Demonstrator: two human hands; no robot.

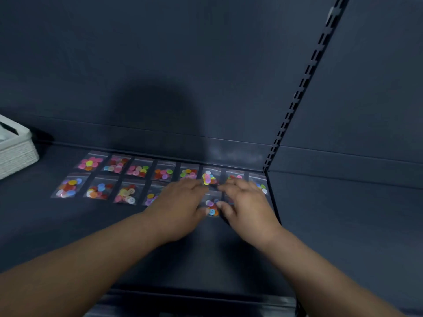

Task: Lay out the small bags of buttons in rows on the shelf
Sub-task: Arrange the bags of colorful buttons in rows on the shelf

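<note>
Two rows of small clear plastic bags of coloured buttons lie side by side on the dark blue-grey metal shelf, with the back row close to its rear edge. The left hand and right hand rest palm-down over the right end of the front row. Their fingers are stretched out and grip nothing, and both thumbs touch one bag between them. A white woven basket stands at the far left.
</note>
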